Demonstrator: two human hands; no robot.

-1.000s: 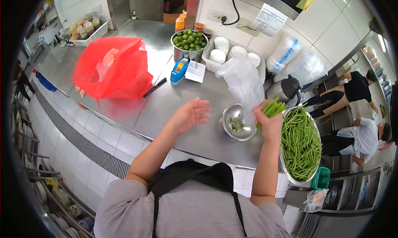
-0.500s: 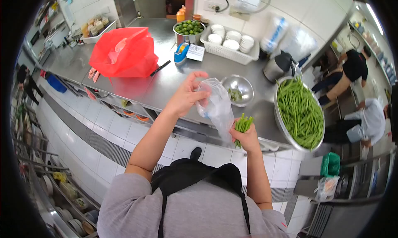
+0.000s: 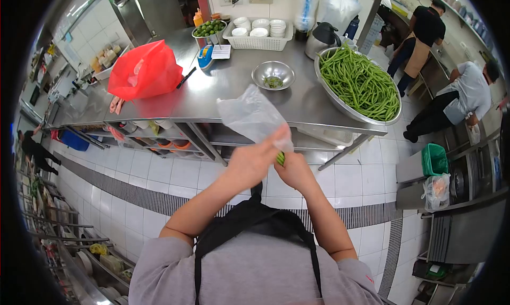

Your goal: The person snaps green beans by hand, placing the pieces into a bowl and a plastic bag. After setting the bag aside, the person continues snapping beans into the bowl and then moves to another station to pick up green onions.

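A clear plastic bag (image 3: 248,113) hangs in front of the steel counter, its wide end spread toward the upper left. At the bag's lower right end is my left hand (image 3: 251,164), somewhat blurred, its fingers closed on the plastic. Right beside it, my right hand (image 3: 297,172) grips a small bunch of green beans (image 3: 280,158); only a short piece of the beans shows between the two hands. Beyond the bag, a small steel bowl (image 3: 260,74) with green bits in it sits on the counter. A large steel basin (image 3: 332,92) heaped with long green beans (image 3: 364,84) stands at the counter's right end.
On the counter (image 3: 199,100) are a red plastic bag (image 3: 143,71), a black-handled knife (image 3: 186,78), a blue tape dispenser (image 3: 205,57), a white basket (image 3: 260,43) of small bowls, a pot of green limes (image 3: 210,29) and a steel jug (image 3: 321,39). Two people work at the right; another stands far left.
My left hand has moved down and right to my right hand, which has shifted left with the beans. The bag has swung so its wide end points up and left. My view has shifted.
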